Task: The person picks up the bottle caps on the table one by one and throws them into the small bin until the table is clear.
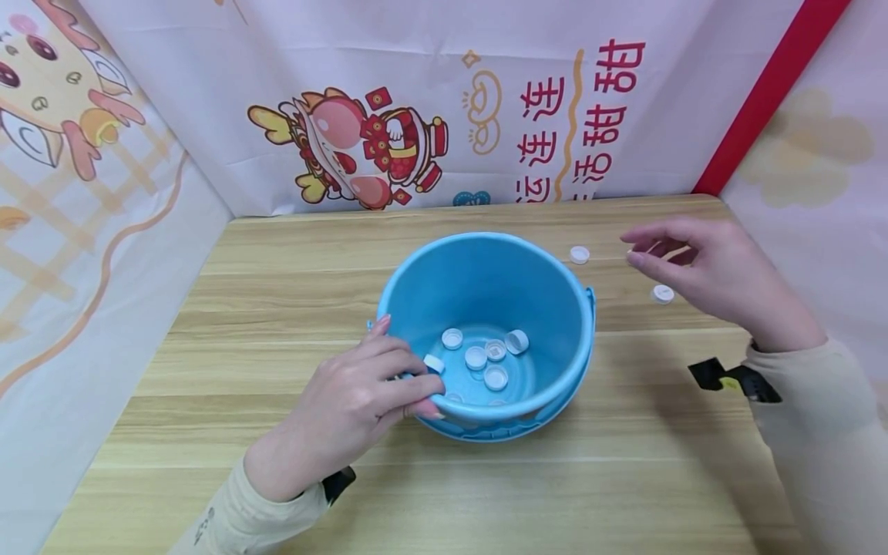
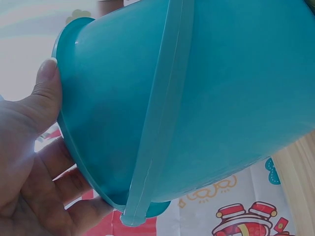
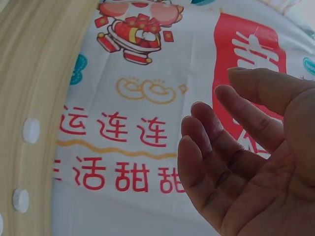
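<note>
A light blue bucket (image 1: 486,277) stands on the table, with several white bottle caps (image 1: 496,377) inside at its bottom. My left hand (image 1: 368,385) grips the bucket's near-left rim. In the left wrist view, the thumb (image 2: 47,76) lies against the outside of the bucket, its other fingers at the rim. One white cap (image 1: 433,364) shows beside the left fingers. Over the table right of the bucket, my right hand (image 1: 714,270) is raised, fingers bent loosely; the right wrist view shows nothing held. Near it, loose white caps (image 1: 579,254) lie on the wood.
The wooden table (image 1: 291,308) runs back to a printed cloth backdrop (image 1: 486,46), with cloth at both sides too. The bucket's handle (image 2: 162,98) hangs along its side. Another white cap (image 1: 663,294) lies close under the right hand.
</note>
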Motion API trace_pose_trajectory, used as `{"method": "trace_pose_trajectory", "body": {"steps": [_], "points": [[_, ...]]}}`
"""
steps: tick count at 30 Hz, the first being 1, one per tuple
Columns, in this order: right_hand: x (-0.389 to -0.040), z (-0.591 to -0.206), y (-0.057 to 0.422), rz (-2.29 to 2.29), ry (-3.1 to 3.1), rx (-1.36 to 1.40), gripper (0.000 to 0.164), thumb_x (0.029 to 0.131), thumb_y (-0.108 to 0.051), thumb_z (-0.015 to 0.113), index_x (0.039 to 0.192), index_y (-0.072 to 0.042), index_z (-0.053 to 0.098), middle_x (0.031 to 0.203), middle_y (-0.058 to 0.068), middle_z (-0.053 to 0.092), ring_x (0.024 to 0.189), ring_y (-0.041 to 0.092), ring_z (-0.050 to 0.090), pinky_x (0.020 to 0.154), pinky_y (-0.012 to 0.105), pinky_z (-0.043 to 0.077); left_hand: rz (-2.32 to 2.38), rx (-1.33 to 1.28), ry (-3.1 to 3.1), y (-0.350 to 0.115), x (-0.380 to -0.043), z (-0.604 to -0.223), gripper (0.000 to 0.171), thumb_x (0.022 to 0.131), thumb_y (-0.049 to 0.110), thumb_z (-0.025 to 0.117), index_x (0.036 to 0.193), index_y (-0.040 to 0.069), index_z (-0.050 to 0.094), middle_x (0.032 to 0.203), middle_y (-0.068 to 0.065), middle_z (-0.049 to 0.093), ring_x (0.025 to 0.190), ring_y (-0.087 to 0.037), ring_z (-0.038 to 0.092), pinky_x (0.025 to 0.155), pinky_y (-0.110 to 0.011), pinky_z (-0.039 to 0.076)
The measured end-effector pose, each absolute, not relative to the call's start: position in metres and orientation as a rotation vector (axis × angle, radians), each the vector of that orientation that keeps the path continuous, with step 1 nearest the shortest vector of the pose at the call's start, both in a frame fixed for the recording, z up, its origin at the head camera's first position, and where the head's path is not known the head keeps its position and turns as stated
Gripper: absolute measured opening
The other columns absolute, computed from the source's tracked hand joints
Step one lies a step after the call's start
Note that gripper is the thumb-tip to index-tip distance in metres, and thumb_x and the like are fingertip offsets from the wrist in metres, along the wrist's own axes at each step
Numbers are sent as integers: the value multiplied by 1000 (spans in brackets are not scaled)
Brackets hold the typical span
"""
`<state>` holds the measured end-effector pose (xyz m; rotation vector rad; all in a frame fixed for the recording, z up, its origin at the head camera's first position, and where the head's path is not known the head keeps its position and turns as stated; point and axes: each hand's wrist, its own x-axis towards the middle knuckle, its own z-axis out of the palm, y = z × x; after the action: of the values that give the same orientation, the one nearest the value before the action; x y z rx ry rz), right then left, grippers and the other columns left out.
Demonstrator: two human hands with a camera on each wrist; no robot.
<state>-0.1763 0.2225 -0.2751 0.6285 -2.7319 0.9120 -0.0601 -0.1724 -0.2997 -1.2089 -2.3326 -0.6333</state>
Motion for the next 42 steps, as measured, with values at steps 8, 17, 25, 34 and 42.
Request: {"method": "trace_pose_trajectory", "body": {"steps": [8, 17, 25, 34, 42], "points": [[-190, -287, 236, 952, -2803, 511, 36, 90, -31, 75, 122, -14, 70, 106, 7, 69, 86, 9, 61, 68, 5, 47, -634, -1206, -2327, -173, -60, -300, 31, 95, 42, 57, 98, 19, 78, 88, 1, 70, 89, -17, 64, 103, -59, 40], [-215, -319, 270, 795, -2976, 397, 38, 92, -34, 73, 121, -10, 70, 106, 15, 69, 93, 33, 64, 63, 24, 52, -629, -1210, -2314, -172, -61, -300, 30, 95, 42, 58, 98, 19, 78, 88, 1, 70, 89, -17, 64, 103, -59, 41], [-239, -360, 307, 646, -3236, 394, 51, 91, -35, 74, 124, 2, 64, 100, 17, 69, 88, 32, 64, 72, 43, 49, -623, -1220, -2293, -173, -61, -300, 30, 94, 42, 58, 97, 19, 77, 87, 1, 70, 88, -17, 64, 102, -59, 42], [-250, -374, 308, 606, -3352, 366, 50, 90, -31, 74, 124, 4, 61, 96, 17, 66, 82, 29, 59, 69, 47, 50, -622, -1209, -2316, -172, -61, -300, 30, 95, 42, 58, 97, 19, 78, 87, 2, 70, 88, -17, 64, 102, -60, 41], [-258, -387, 309, 500, -3319, 443, 30, 90, -18, 73, 110, 3, 68, 85, 11, 66, 78, 28, 58, 72, 49, 48, -628, -1210, -2323, -171, -61, -300, 30, 95, 42, 58, 96, 19, 78, 88, 2, 70, 89, -17, 64, 103, -59, 40]]}}
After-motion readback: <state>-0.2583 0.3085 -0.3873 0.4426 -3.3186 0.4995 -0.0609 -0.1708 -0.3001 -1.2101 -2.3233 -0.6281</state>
